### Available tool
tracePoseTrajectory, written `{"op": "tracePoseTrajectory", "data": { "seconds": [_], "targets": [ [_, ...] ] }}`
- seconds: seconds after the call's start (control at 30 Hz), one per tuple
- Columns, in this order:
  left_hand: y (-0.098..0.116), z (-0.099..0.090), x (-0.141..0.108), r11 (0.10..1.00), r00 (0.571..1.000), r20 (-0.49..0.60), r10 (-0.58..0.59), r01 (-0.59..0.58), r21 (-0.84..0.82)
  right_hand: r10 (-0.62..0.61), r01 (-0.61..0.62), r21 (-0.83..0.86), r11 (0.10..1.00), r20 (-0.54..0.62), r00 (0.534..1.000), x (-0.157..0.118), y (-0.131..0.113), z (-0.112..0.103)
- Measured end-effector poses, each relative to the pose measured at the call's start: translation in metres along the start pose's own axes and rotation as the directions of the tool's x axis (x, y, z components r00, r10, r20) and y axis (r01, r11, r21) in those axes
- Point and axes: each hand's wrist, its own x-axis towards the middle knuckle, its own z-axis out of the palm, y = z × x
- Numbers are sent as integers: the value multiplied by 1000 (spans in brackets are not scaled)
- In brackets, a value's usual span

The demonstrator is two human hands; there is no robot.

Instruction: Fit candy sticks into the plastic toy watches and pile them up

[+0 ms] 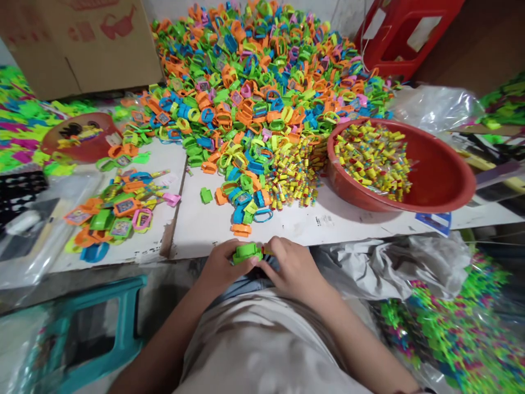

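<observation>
At the table's front edge, my left hand [222, 267] is closed around a bright green plastic toy watch [246, 251]. My right hand [293, 268] meets it from the other side, its thumb and forefinger pinching a small yellow-and-red tube [266, 251] against the watch. Most of that tube is hidden by the fingers. Just beyond my hands lie loose toy watches in orange, blue and green [243, 210], beside a heap of similar yellow tubes [292, 175].
A large mound of toy watches [254, 71] covers the back. A red basin [443, 169] of tubes stands right, a smaller red bowl [102, 137] left. A pile of watches with tubes [123, 205] lies left. A cardboard box [90, 49] and teal stool [127, 312] flank the table.
</observation>
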Motion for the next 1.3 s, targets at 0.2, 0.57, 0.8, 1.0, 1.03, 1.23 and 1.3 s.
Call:
{"op": "tracePoseTrajectory", "data": {
  "seconds": [0.2, 0.57, 0.8, 1.0, 1.03, 1.23, 1.3],
  "targets": [
    [-7, 0, 2, 983, 971, 166, -174, 180, -21, -12, 15, -103, 995, 32, 999, -5, 4, 8],
    [-11, -20, 11, 990, 999, -15, -52, 54, 128, 66, -65, -72, 995, 17, 998, 7, 20, 14],
    [-33, -126, 20, 758, 757, -594, 271, 213, 617, 371, -434, -363, 825, -232, 899, 2, 114, 2],
    [-55, -193, 21, 607, 551, -801, 233, 562, 562, 355, -403, -423, 812, -192, 915, -5, 132, 8],
    [-59, -196, 22, 612, 542, -814, 209, 577, 541, 351, -404, -420, 813, -200, 915, -4, 131, 10],
    [-70, -196, 19, 764, 464, -874, 146, 509, 397, 364, -436, -421, 795, -243, 899, 4, 127, 14],
    [-64, -184, 18, 760, 476, -838, 267, 431, 487, 379, -452, -416, 789, -249, 891, 6, 126, 13]
  ]
}}
